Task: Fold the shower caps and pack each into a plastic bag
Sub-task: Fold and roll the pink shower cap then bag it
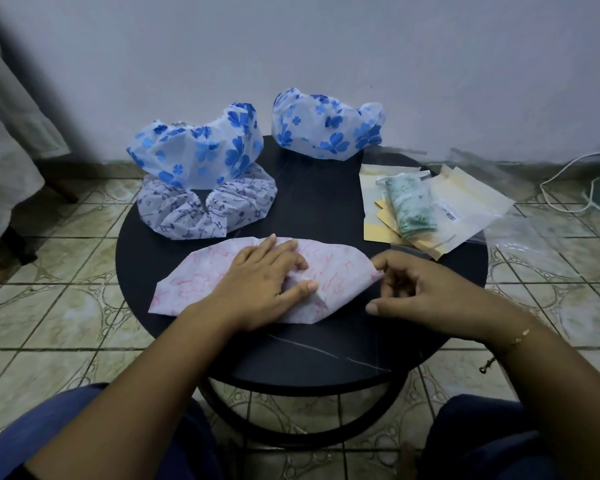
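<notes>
On the round black table [326, 209] the pink-patterned shower cap [187, 282] lay flattened near the front edge, under the hands. The left hand [264, 285] pressed flat on its middle, fingers straight, while the right hand [420, 289] pinched the cap's right tip, lifted slightly. The slick film could spring back or slide if the left hand eased off, spoiling the fold. Unfolded caps [208, 174] and plastic bags [430, 209] waited behind.

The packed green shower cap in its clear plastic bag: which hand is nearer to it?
Right. The right hand pinches the pink-patterned shower cap at its right tip, just below the packed green shower cap. The left hand presses the pink cap's middle, farther left.
</notes>
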